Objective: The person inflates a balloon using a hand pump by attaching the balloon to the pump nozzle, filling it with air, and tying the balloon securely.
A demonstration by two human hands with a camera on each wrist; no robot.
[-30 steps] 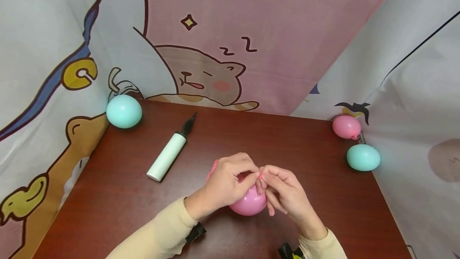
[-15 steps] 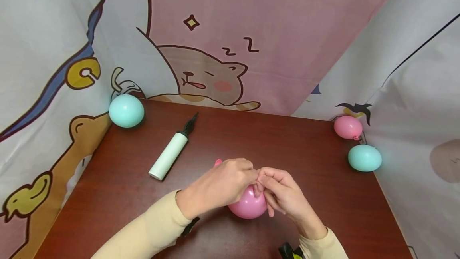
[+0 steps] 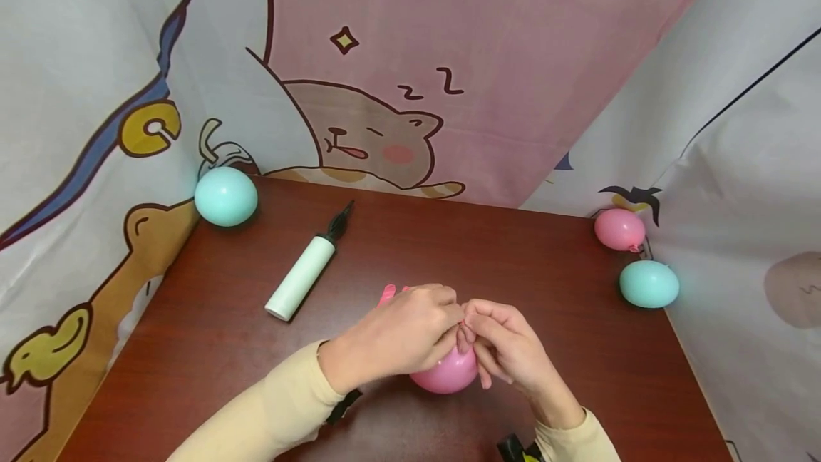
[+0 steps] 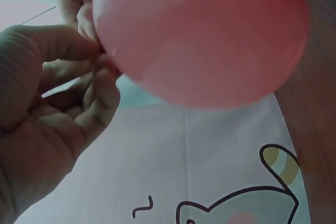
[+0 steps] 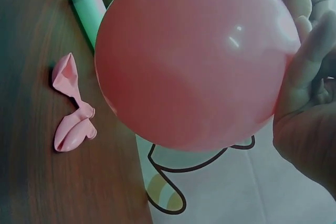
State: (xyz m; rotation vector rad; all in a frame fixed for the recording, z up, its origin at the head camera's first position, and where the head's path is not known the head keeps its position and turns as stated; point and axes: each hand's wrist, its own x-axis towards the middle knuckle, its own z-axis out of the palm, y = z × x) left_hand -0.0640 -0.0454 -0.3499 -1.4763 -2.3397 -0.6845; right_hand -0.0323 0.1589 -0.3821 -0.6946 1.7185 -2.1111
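Note:
An inflated pink balloon [image 3: 445,373] hangs under both hands near the front middle of the table. My left hand [image 3: 400,334] pinches the balloon's neck from the left, its back covering much of the balloon's top. Right beside it, the fingertips of my right hand [image 3: 509,344] pinch the same neck. In the left wrist view the left thumb and fingers meet at the neck, close against the round pink balloon [image 4: 205,35]. The neck itself is mostly hidden between the fingers. Beyond the left hand lie limp pink balloons [image 5: 73,106], plain in the right wrist view.
A white hand pump [image 3: 301,278] with a black nozzle lies left of the hands. One teal balloon [image 3: 226,197] sits at the back left corner. At the right edge are a small pink balloon [image 3: 618,229] and another teal balloon [image 3: 649,284]. Printed cloth [image 3: 487,77] walls the table.
My left hand has turned over so that its back covers the pinched neck, and its forearm has shifted slightly left. The right hand has hardly moved and keeps pinching.

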